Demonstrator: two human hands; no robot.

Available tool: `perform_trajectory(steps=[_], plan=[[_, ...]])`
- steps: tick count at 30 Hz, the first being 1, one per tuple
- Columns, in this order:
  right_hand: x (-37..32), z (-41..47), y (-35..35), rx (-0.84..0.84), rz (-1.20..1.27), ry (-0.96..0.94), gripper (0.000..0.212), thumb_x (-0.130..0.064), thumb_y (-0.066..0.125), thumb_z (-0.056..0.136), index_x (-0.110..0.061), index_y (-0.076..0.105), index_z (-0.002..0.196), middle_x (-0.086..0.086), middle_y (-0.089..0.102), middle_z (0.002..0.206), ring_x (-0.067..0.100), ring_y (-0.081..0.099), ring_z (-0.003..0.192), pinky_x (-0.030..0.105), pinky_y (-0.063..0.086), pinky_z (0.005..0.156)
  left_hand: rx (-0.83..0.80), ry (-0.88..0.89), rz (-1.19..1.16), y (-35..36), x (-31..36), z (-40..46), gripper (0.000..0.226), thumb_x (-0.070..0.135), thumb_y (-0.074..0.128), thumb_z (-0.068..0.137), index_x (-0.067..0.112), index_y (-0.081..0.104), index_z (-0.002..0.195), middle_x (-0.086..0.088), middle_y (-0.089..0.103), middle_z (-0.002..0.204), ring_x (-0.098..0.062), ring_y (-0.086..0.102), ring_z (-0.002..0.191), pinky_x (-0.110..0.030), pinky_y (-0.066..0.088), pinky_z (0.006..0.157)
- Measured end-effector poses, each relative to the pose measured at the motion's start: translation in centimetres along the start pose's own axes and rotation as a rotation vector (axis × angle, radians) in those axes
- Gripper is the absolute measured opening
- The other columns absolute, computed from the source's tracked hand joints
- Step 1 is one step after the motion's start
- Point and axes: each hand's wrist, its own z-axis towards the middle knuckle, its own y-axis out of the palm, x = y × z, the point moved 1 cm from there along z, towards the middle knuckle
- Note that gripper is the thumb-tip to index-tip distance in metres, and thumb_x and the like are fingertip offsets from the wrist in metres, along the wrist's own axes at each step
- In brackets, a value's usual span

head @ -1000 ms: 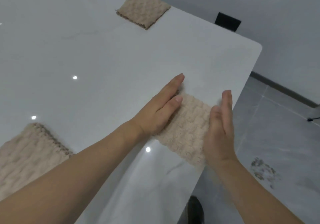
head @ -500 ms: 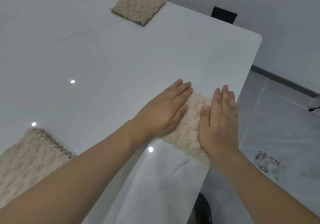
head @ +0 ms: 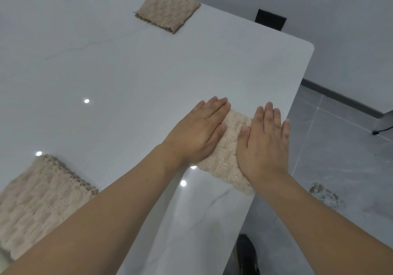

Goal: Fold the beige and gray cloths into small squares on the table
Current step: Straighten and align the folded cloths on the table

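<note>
A small folded beige cloth (head: 226, 151) lies near the right edge of the white table (head: 127, 72). My left hand (head: 198, 134) rests flat on its left side, palm down, fingers together. My right hand (head: 264, 142) lies flat on its right side, and only the strip between the hands shows. A second beige cloth (head: 168, 9), folded into a square, sits at the far edge of the table. A third, larger folded beige cloth (head: 40, 198) lies at the near left, partly behind my left forearm.
The table's rounded far right corner (head: 309, 45) and right edge run close to my right hand. Beyond them is grey tiled floor (head: 340, 157) with a stain. A dark shoe (head: 247, 255) shows below the table edge. A black wall plate (head: 270, 19) sits behind the table.
Both hands have gone from edge-on beside the cloth to flat on top of it, pressing it down. The view has shifted slightly.
</note>
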Motion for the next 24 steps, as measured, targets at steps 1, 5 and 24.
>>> perform_trajectory(steps=[1,5,24], plan=[[-0.2,0.1,-0.4,0.006,0.001,-0.01,0.063,-0.035,0.014,0.099,-0.004,0.012,0.153,0.013,0.003,0.162,0.024,-0.001,0.15,0.044,-0.005,0.121,0.017,-0.021,-0.022,-0.4,0.1,-0.1,0.057,0.038,0.025,0.105,0.011,0.027,0.155,-0.004,0.023,0.163,-0.018,0.012,0.152,-0.032,0.005,0.123],[-2.1,1.1,-2.8,0.049,0.061,-0.145,0.064,-0.037,0.012,0.098,-0.005,0.011,0.153,0.012,0.003,0.163,0.022,-0.003,0.15,0.04,-0.009,0.12,0.182,-0.145,-0.037,-2.4,0.3,-1.6,0.057,0.038,0.024,0.106,0.007,0.027,0.153,-0.007,0.023,0.162,-0.019,0.013,0.152,-0.03,0.003,0.123],[-18.5,-3.1,-1.2,-0.364,0.492,-0.874,0.063,-0.038,0.018,0.098,-0.01,0.011,0.154,0.002,-0.001,0.163,0.007,-0.007,0.148,0.026,-0.006,0.12,0.492,-0.844,0.172,-7.4,-3.5,-19.9,0.063,0.039,0.019,0.102,0.003,0.026,0.153,-0.013,0.022,0.162,-0.027,0.015,0.151,-0.04,0.006,0.123]])
